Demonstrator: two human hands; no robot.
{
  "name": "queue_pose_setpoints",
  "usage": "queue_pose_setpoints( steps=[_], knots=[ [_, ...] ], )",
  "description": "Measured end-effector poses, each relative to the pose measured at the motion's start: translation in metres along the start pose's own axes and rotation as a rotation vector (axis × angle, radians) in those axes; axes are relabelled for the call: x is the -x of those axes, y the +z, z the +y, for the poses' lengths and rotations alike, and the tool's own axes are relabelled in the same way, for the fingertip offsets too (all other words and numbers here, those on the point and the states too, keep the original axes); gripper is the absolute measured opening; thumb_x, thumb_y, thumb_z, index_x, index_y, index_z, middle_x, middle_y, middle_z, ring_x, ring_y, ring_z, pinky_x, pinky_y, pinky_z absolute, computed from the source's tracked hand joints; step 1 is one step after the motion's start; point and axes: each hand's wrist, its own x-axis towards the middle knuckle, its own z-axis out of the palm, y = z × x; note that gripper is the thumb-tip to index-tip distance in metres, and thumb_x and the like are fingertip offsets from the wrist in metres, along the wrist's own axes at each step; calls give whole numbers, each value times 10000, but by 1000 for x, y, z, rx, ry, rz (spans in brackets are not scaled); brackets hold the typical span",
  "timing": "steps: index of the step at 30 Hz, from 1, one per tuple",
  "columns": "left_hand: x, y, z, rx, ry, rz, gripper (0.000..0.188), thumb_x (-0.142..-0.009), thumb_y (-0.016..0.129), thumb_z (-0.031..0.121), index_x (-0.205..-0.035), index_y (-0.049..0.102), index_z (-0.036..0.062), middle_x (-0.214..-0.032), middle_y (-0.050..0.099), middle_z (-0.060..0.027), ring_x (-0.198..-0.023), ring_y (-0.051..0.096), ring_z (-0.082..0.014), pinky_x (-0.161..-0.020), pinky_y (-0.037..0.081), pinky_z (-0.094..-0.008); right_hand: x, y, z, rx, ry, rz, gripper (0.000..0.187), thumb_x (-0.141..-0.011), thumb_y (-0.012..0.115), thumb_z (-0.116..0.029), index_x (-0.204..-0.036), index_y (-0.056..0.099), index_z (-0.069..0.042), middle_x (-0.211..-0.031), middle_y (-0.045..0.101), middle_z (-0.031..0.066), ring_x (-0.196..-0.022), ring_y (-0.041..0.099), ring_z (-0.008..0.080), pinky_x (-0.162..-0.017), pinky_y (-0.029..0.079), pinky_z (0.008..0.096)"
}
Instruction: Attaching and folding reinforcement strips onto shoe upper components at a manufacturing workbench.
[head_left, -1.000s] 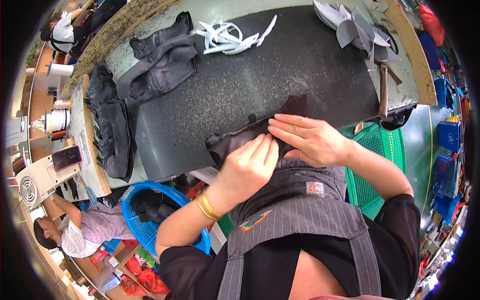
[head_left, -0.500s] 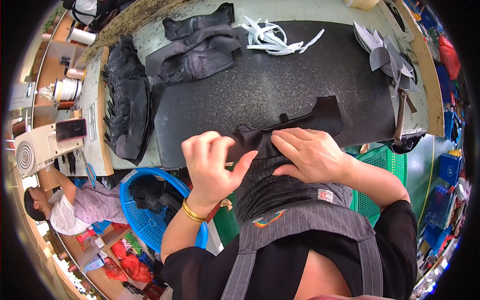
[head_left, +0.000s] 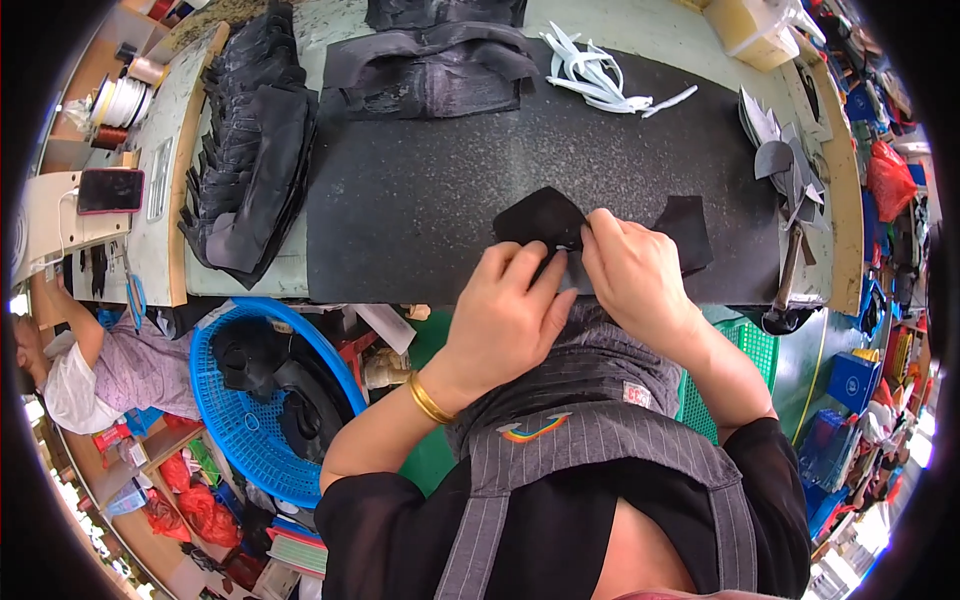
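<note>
Black piece (head_left: 540, 215), pinched by right hand (head_left: 632, 270) at four o'clock, left hand (head_left: 508, 312) touching at seven, hold unclear — long axis roughly nine-to-three, nearer right.

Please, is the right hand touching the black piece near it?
Touching: the head view shows the right hand with fingertips on the black piece's edge.

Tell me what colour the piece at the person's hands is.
The piece is black; it shows best in the head view.
</note>
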Motion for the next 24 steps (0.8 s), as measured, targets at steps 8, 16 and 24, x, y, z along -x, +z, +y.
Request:
queue_pose_setpoints(
  steps=[8,16,24],
  knots=[
    [-5,2,-13,44,1,13,275,-880,672,136,-1108,711,-14,-1044,624,-163,-999,569,-341,-905,502,-422,15,8,0,86,-100,59,86,-857,634,-107,-853,566,-54,-748,600,90,-719,639,270,-600,524,382],
    [-51,-29,-38,1058,-936,-246,191,-1004,658,209,-949,675,27,-856,687,-12,-742,626,-72,-687,504,-238,31,18,-8,701,-575,21,306,-780,619,-183,-985,677,36,-988,663,142,-905,639,227,-776,551,283],
    [-76,-37,-33,641,-854,-505,256,-924,756,268,-928,719,14,-800,660,18,-699,558,-45,-618,451,-243,35,19,-3,661,-596,48,295,-778,619,-198,-967,670,23,-948,666,145,-905,634,237,-750,543,286]
  ],
)
